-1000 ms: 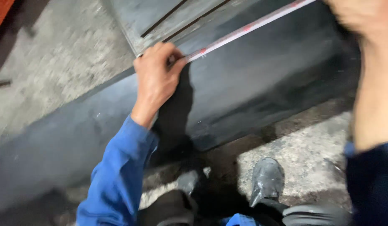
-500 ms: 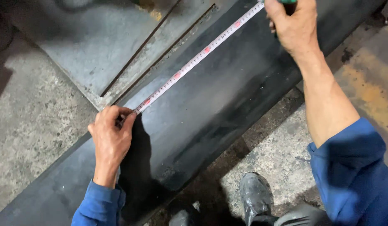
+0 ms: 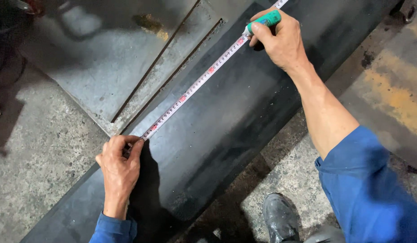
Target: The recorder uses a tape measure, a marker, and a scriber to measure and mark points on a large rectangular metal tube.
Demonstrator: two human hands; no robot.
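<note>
Currently, a white measuring tape point(image 3: 204, 78) lies stretched diagonally along the upper edge of a long black rubber sheet point(image 3: 226, 135), which rests on the concrete floor point(image 3: 33, 171). Left hand point(image 3: 119, 166) is closed on the tape's near end, thumb and forefinger pinching it down against the sheet's edge at lower left. Right hand point(image 3: 280, 40) is at the upper right, fingers curled tight around a green marker point(image 3: 264, 20), its end pressed against the tape where it crosses the sheet. Tape is taut and flat between the two hands, in contact with the rubber along its visible run, and continues past the right hand out of view.

Beyond the sheet's upper edge lies a grey steel plate point(image 3: 109, 67) with two thin dark rods point(image 3: 156, 60) resting on it, roughly parallel to the tape. Both forearms emerge from blue sleeves point(image 3: 370, 189). A dusty black shoe point(image 3: 280, 218) stands on the floor just beside the sheet's lower edge.
</note>
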